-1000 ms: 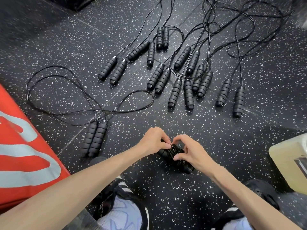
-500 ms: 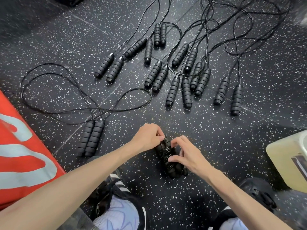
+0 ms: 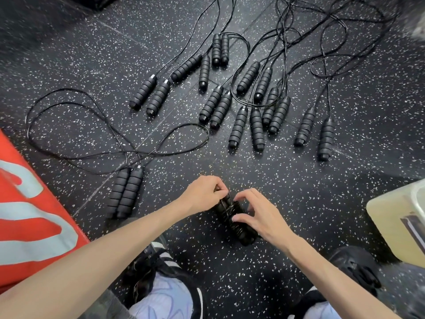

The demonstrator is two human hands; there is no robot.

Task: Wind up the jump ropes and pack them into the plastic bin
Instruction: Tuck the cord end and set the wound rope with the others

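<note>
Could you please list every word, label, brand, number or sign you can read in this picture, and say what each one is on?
No text can be read.
Red mat with pale grey curved shapes: part of a large graphic or letters, cut off by the frame, not readable.
Translucent yellowish plastic bin: a dark panel on its side, too blurred to read.
Black foam-handled jump ropes: no markings visible.

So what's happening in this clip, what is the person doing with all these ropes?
A person crouched over a speckled gym floor is winding one jump rope's cord around its paired handles. The left hand pinches the cord at the top of the bundle while the right hand holds the handles with its fingertips. The other jump ropes lie unwound on the floor ahead. The plastic bin sits at the right edge; what it holds cannot be seen.
</note>
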